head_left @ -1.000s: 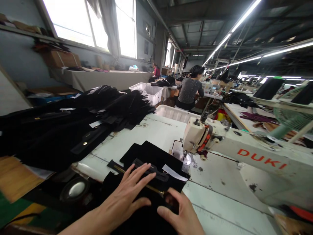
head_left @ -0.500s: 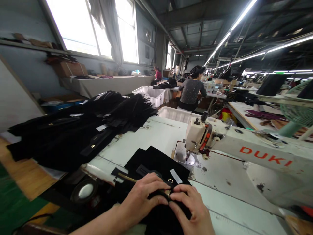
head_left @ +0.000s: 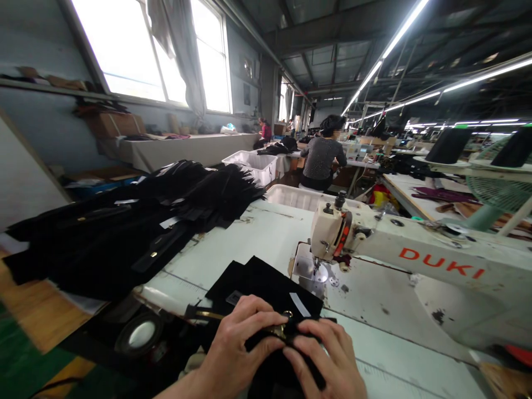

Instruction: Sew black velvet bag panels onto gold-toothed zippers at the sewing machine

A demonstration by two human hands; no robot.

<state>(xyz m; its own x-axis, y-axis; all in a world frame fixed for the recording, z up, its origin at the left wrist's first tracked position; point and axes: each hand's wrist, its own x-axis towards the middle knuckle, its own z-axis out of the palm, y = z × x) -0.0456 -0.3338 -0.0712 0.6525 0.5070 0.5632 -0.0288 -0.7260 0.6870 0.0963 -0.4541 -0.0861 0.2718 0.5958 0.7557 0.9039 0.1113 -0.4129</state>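
Note:
Black fabric (head_left: 266, 282) with a white label (head_left: 300, 304) lies at the near edge of the sewing table, partly under my hands. My left hand (head_left: 245, 338) pinches the fabric beside a small gold-coloured metal piece (head_left: 279, 331). On the other side of that piece, my right hand (head_left: 326, 354) grips the same fabric, its fingers bent and its thumb close to my left thumb. A strip with a brass-coloured line (head_left: 209, 315) sticks out left of my left hand. Beyond the fabric stands the needle area of a white sewing machine (head_left: 326, 230).
A large pile of black pieces (head_left: 162, 216) covers the left side. White plastic bins (head_left: 253, 166) stand behind the table (head_left: 270, 224). A seated person in grey (head_left: 321, 160) faces away farther back. Thread cones (head_left: 448, 145) and a green fan (head_left: 494, 194) are at the right.
The view has shifted slightly. My fingers have moved a little apart around the gold-coloured piece, showing more of it, and the fabric beneath has bunched slightly.

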